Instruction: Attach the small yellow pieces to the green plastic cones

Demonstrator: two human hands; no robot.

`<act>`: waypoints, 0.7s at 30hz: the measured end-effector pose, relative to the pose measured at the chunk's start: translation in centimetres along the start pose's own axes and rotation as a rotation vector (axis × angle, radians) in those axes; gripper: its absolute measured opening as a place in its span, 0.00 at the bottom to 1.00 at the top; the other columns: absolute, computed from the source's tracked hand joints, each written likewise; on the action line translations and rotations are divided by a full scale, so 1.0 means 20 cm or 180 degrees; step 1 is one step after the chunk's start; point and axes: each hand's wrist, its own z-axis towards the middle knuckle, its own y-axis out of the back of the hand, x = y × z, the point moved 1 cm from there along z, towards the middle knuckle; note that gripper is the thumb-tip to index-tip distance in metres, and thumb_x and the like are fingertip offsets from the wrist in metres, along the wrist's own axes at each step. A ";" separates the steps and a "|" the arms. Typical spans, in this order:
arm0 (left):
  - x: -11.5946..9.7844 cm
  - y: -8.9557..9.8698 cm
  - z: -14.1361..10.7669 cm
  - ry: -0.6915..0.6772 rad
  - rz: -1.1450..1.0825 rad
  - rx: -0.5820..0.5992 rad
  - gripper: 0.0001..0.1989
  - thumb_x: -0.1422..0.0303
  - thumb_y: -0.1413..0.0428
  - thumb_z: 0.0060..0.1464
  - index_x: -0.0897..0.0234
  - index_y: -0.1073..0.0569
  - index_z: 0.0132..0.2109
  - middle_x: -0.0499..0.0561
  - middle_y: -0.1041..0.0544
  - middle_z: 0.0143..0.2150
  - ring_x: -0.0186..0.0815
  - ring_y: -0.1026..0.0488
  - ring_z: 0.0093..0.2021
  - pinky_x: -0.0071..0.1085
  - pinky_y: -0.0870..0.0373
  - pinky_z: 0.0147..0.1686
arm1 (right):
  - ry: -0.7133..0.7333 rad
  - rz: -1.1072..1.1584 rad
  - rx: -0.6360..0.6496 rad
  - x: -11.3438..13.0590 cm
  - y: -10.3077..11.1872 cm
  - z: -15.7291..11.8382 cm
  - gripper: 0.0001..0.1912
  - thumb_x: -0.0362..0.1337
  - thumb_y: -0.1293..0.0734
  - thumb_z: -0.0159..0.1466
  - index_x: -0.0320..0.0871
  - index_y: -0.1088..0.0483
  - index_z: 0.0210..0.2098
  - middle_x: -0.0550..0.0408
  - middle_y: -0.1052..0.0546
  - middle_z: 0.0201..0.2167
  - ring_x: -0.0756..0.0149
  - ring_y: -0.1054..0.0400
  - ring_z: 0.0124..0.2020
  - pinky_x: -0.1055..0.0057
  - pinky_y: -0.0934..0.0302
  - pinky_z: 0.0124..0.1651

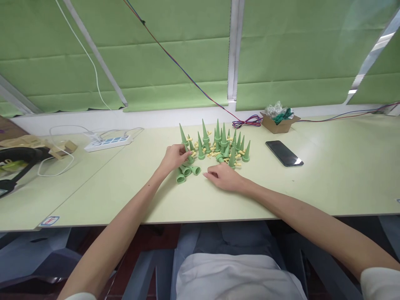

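A cluster of green plastic plant watering spikes [223,139] with yellow valves stands on the table, most of them point up. At its left side my left hand [176,157] is closed, thumb and fingers pinching a green spike [190,158] that is partly hidden by them. Just below that hand, several spikes lie on their sides with their hollow ends [181,178] towards me. My right hand [225,177] rests on the table at the front of the cluster, its fingers curled in and nothing visible in them. Close behind it stands another green spike [232,157]; small yellow valves [238,164] lie about.
A black phone [284,153] lies to the right. Behind it are a small cardboard box [281,124] with plastic wrap and a coiled red-and-blue cable [248,121]. On the left sit a white power strip [108,143] and a black curved object [23,156]. Green blinds [175,62] hang behind.
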 end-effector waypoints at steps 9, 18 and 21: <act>0.00 -0.02 -0.02 -0.0076 0.0002 -0.0016 0.13 0.57 0.41 0.51 0.63 0.28 0.30 0.51 0.19 0.30 0.41 0.22 0.31 0.32 0.29 0.32 | 0.0041 -0.0055 0.0015 0.00 0.00 0.00 0.23 0.37 0.39 0.71 0.43 0.49 0.20 0.62 0.42 0.17 0.72 0.47 0.22 0.71 0.55 0.31; 0.02 0.12 -0.07 -0.0010 0.0331 -0.0187 0.09 0.61 0.44 0.52 0.62 0.25 0.36 0.52 0.18 0.35 0.39 0.23 0.35 0.31 0.29 0.36 | -0.0004 -0.0026 0.0052 0.00 0.00 0.00 0.23 0.37 0.39 0.71 0.43 0.48 0.20 0.62 0.41 0.17 0.72 0.48 0.22 0.70 0.55 0.31; 0.02 0.13 -0.10 -0.0144 0.0592 0.0101 0.11 0.61 0.46 0.55 0.61 0.24 0.32 0.50 0.21 0.28 0.38 0.26 0.29 0.31 0.33 0.31 | -0.0003 -0.0016 0.0051 0.00 0.00 0.00 0.23 0.37 0.39 0.71 0.43 0.48 0.20 0.62 0.41 0.17 0.72 0.47 0.22 0.70 0.55 0.30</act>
